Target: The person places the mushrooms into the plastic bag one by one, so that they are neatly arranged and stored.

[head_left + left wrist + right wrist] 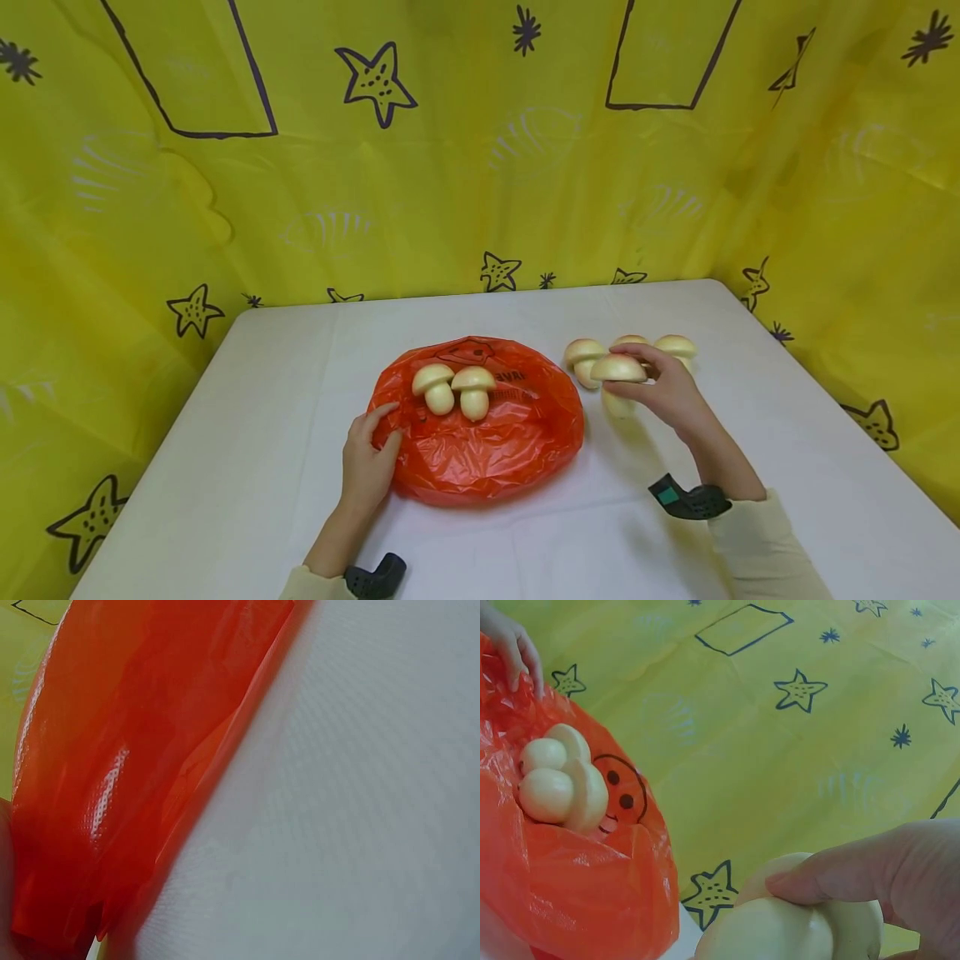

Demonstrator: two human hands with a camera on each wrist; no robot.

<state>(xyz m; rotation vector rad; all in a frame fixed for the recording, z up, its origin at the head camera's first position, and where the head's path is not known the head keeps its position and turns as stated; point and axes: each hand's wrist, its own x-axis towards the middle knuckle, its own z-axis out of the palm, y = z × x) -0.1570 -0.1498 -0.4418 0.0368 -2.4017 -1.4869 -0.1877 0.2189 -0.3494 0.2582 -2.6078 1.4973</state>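
My right hand (660,387) pinches a cream mushroom (618,368) by its cap, over the table to the right of the red plastic bag (487,462). The thumb lies across the cap in the right wrist view. My left hand (370,462) holds the bag's left edge, its thumb and fingers at the rim; in the left wrist view, red film (150,735) fills the left side by a finger. Two more mushrooms (475,392) lie side by side within the bag's outline, caps toward the far side. They show beside a printed smiling face in the right wrist view.
Behind the right hand, other mushrooms (584,354) stand in a group, partly covered by the hand and the held one. The white table (247,433) has its far edge against a yellow curtain (450,183) with drawn stars.
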